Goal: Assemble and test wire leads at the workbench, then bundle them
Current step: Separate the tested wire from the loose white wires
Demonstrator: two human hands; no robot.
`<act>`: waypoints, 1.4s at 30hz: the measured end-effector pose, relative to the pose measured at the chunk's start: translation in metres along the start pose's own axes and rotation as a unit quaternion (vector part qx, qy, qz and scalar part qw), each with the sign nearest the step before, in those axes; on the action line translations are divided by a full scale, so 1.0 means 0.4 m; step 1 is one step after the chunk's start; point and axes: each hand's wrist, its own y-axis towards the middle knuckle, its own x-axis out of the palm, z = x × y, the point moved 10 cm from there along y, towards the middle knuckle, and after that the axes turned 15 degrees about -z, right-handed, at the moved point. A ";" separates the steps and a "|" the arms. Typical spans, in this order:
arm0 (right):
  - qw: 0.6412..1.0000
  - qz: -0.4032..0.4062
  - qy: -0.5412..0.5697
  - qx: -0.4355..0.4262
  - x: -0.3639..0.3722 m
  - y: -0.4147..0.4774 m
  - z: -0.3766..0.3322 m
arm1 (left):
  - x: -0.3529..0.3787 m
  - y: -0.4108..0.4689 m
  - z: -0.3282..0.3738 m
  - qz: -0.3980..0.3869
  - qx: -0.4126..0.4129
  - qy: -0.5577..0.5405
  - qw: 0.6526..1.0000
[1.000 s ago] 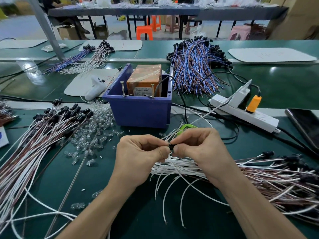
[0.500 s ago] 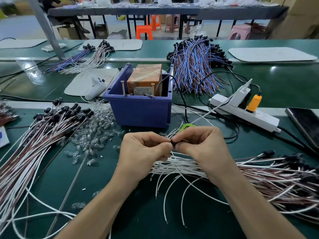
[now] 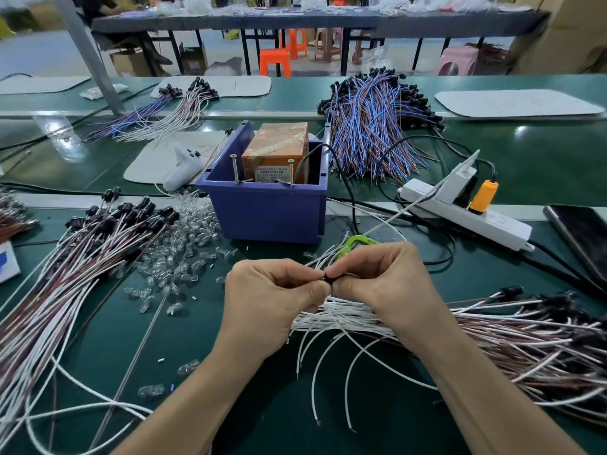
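Still pinched together, both hands [image 3: 331, 290], black socket [image 3: 327, 278], unmoved

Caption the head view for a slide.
Both hands, left hand and right hand, pinch a small black socket above white wire leads.

a small black socket [image 3: 327, 278] pinched between both hands above a flat bundle of white leads [image 3: 341, 323].

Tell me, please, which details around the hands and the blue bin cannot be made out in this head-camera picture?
- Black socket, head view: nearly covered by the left hand and right hand; whether a bulb sits inside is hidden.
- Label on the orange box in the blue bin: print too small.
- Dark phone: cut off by the right edge.
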 end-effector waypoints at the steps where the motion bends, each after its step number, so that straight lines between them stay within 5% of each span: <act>1: 1.000 0.000 0.006 0.001 0.001 0.000 0.001 | -0.003 -0.001 0.003 0.005 0.006 0.005 1.000; 13: 0.998 -0.008 0.048 0.041 -0.024 0.005 0.018 | -0.017 0.003 0.031 0.026 0.031 -0.001 0.999; 16: 0.989 0.004 0.139 0.049 -0.036 0.003 0.033 | -0.039 -0.003 0.044 0.053 0.052 -0.008 0.997; 20: 0.964 -0.081 0.249 0.054 -0.002 0.003 0.040 | -0.036 -0.012 0.065 0.054 0.072 -0.003 0.996; 31: 0.932 -0.221 0.288 0.021 0.063 -0.001 0.017 | 0.023 -0.058 0.138 -0.018 0.163 0.047 0.985; 42: 0.931 -0.233 0.278 0.032 0.066 -0.002 0.026 | 0.026 -0.067 0.151 -0.021 0.179 0.075 0.981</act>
